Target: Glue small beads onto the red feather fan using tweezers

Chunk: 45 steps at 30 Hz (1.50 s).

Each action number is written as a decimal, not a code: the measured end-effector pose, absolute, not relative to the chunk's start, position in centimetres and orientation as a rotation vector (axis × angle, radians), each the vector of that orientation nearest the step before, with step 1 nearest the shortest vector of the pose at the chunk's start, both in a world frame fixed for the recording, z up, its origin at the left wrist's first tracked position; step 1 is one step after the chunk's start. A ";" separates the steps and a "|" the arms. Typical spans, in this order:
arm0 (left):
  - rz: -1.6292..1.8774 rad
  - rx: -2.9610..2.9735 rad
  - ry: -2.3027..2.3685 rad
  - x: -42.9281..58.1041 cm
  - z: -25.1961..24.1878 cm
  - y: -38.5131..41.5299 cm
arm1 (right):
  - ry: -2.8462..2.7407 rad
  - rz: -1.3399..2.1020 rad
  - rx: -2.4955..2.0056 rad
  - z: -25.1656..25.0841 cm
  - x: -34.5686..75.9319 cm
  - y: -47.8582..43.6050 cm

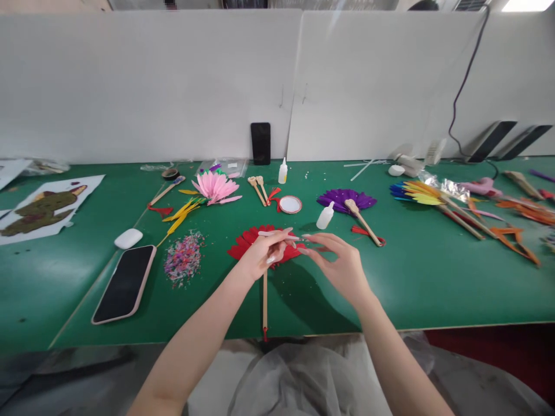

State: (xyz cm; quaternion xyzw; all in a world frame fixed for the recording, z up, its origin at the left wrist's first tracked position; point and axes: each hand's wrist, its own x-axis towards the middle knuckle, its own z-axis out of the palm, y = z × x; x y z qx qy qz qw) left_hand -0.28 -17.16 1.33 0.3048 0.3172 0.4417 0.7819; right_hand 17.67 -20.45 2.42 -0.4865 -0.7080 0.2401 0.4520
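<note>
My left hand (pixel 274 249) is closed around a slim pale tool (pixel 269 233), pen-like or tweezer-like, pointing right; its exact kind is unclear. Close to its tip is my right hand (pixel 336 257), thumb and forefinger apart, with tiny pale specks near the fingertips. Both hands are above a red feather-like fan (pixel 247 240), partly covering it, and its wooden handle (pixel 265 300) runs toward the table's front edge. Behind my right hand stands a tilted white squeeze bottle (pixel 325 216). A round white dish with a red rim (pixel 290 204) lies beyond the fan.
Left of the fan are a pile of colourful confetti bits (pixel 184 258), a phone (pixel 125 284) and a white case (pixel 129 238). Further back are a pink fan (pixel 215 188), a purple fan (pixel 368 199) and another bottle (pixel 282 172). Multicoloured petals (pixel 418 193) lie right.
</note>
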 end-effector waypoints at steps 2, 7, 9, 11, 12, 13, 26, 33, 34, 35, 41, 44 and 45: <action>0.945 0.666 0.690 -0.3 1.1 -17.2 | -1.743 0.570 -1.186 2.5 17.2 -20.3; 0.931 0.681 0.704 -0.2 1.1 -17.3 | -1.731 0.523 -1.180 2.6 16.7 -20.1; 0.927 0.684 0.710 -0.2 1.2 -17.3 | -1.732 0.510 -1.186 2.6 16.7 -20.1; 0.924 0.687 0.717 -0.2 1.4 -17.4 | -1.732 0.500 -1.195 2.7 16.6 -20.1; 0.924 0.688 0.722 -0.2 1.5 -17.4 | -1.732 0.497 -1.202 2.8 16.6 -20.1; 0.924 0.690 0.727 -0.2 1.5 -17.4 | -1.731 0.496 -1.209 2.8 16.5 -20.1; 0.922 0.738 0.779 -0.3 2.4 -17.7 | -1.694 0.595 -1.230 3.1 16.5 -20.4; 0.917 0.768 0.804 -0.3 2.7 -17.6 | -1.660 0.646 -1.243 3.1 16.3 -20.2; 0.915 0.769 0.808 -0.4 2.8 -17.7 | -1.658 0.650 -1.242 3.2 16.3 -20.2; 0.914 0.769 0.813 -0.4 2.8 -17.7 | -1.657 0.654 -1.242 3.1 16.4 -20.2; 0.930 0.737 0.818 -0.4 2.7 -17.6 | -1.676 0.692 -1.228 3.1 16.4 -20.0; 0.954 0.700 0.814 -0.5 2.7 -17.4 | -1.654 0.668 -1.250 3.2 17.0 -20.0; 0.960 0.687 0.813 -0.5 2.7 -17.3 | -1.625 0.640 -1.275 3.1 17.4 -20.0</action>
